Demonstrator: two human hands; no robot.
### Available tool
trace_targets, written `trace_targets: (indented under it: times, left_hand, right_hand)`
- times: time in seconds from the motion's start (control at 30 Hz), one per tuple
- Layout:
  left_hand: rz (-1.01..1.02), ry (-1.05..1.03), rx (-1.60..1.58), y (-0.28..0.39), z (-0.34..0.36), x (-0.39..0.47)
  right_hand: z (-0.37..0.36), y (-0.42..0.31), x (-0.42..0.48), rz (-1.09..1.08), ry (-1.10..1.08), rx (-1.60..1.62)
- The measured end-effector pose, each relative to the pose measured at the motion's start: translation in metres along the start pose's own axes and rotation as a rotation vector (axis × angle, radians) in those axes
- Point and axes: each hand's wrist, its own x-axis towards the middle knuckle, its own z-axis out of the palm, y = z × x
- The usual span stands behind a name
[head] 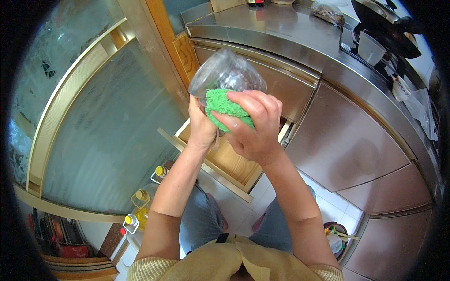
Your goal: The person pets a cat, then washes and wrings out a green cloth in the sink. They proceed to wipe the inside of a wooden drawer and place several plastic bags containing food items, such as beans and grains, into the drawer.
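A clear plastic bag with dark contents is held up in front of me, above an open wooden drawer. My left hand grips it from below on the left side. In my right hand is a fluffy green cloth, pinched between thumb and fingers and pressed against the near side of the bag. The cloth hides part of the bag and of my left hand's fingers. What exactly the bag holds cannot be made out.
Beyond the drawer runs a stainless steel counter with a gas stove, a black wok and a white plastic container at right. Yellow-capped oil bottles stand by the frosted glass door. A waste bin sits at lower right.
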Motion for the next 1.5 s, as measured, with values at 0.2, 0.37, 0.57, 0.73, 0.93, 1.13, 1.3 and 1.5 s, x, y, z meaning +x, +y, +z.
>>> trace_targets:
  times: [0.2,0.37,0.57,0.73,0.93,1.13,1.3,1.5]
  left_hand:
    - [-0.002,-0.177,0.098,0.013,-0.013,-0.011]
    - [-0.271,-0.084,-0.393,0.008,-0.003,-0.021]
    - [-0.095,0.127,-0.256,-0.033,-0.014,-0.009]
    - [0.036,0.144,-0.002,-0.042,-0.041,-0.015]
    - [-0.203,0.115,0.073,-0.025,-0.075,-0.026]
    - [-0.343,0.138,0.347,-0.032,-0.101,-0.029]
    - [-0.313,0.036,0.636,-0.044,-0.103,-0.019]
    - [-0.401,-0.093,0.726,-0.055,-0.103,-0.001]
  right_hand:
    - [-0.017,0.019,0.013,0.482,0.091,0.355]
    - [-0.009,0.028,0.008,1.225,0.189,1.271]
    - [0.026,-0.001,-0.014,1.547,0.254,1.557]
    - [0.036,0.016,-0.048,1.647,-0.112,1.645]
    - [-0.022,0.038,-0.028,1.308,-0.348,1.185]
    - [-0.017,0.052,-0.064,0.693,-1.1,-0.111]
    - [0.044,0.062,-0.125,0.578,-1.231,-0.252]
    - [0.078,0.063,-0.148,0.585,-1.551,-0.27]
